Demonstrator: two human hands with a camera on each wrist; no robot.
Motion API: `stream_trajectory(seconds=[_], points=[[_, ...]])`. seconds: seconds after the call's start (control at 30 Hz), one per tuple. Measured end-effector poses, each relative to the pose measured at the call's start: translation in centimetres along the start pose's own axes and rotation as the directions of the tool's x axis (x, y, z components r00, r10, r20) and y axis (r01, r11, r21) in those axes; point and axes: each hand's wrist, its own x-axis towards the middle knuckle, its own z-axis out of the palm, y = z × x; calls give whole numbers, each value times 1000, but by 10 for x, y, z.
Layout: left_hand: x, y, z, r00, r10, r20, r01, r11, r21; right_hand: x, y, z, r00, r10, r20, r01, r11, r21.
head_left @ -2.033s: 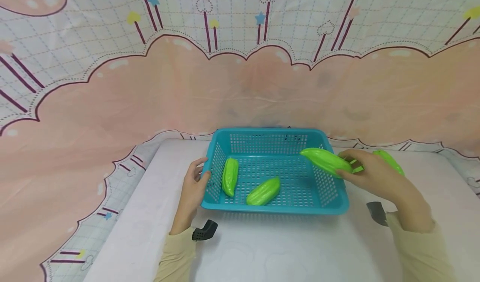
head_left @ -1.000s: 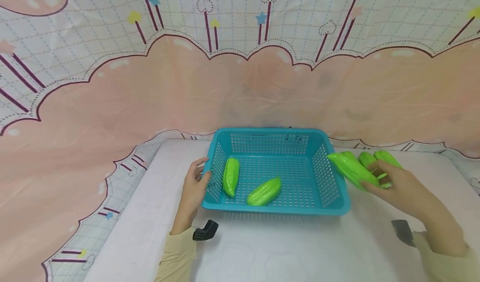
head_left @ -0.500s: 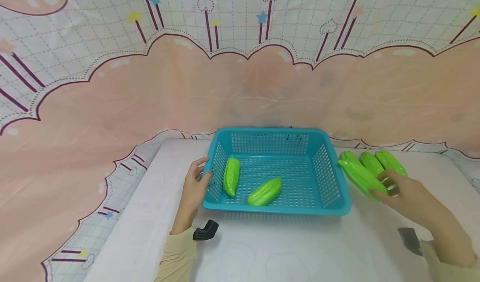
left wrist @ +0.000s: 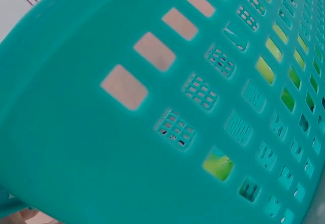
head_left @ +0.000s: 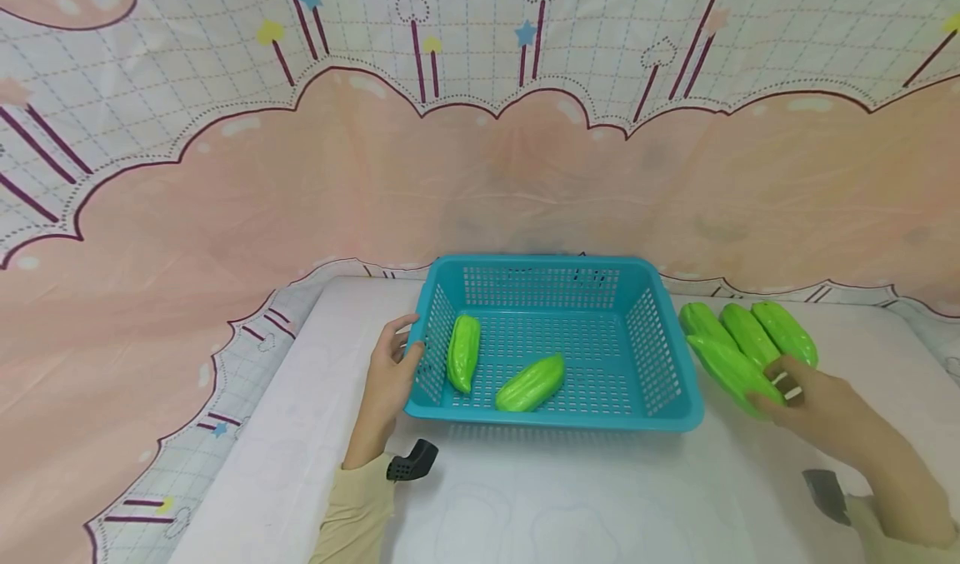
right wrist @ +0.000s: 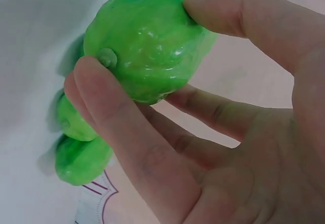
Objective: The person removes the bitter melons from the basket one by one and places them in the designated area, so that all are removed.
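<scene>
My right hand (head_left: 825, 406) holds a bright green, ridged bitter melon (head_left: 731, 368) by its near end, thumb on one side and fingers on the other. In the right wrist view its rounded stem end (right wrist: 147, 46) fills the space between thumb and fingers. Three more bitter melons lie just behind it in a row, among them a middle one (head_left: 750, 335) and a right one (head_left: 783, 331). My left hand (head_left: 390, 368) grips the left rim of a blue plastic basket (head_left: 555, 422). The left wrist view shows mostly the basket's slotted wall (left wrist: 91, 148).
Inside the basket lie two bitter melons, one upright along the left side (head_left: 462, 354) and one slanted near the front (head_left: 531, 383). A white table (head_left: 570, 497) carries everything. Behind it hangs a patterned pink and white cloth (head_left: 480, 189).
My right hand has moved from above the basket's right side rightward and down, carrying the bitter melon to the table beside the others. The left hand stays on the basket.
</scene>
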Motion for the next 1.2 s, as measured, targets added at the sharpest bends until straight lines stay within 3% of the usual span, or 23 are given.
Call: stream_trajectory(seconds=[0.77,1.2], points=[[-2,2,0,1000,8,4,-8,1000,-18,1,11,20,979,101,175,-96,995,-40],[-2,3,0,1000,4,0,-4,1000,-10,-1,13,23,976,123,178,-119,992,-33]])
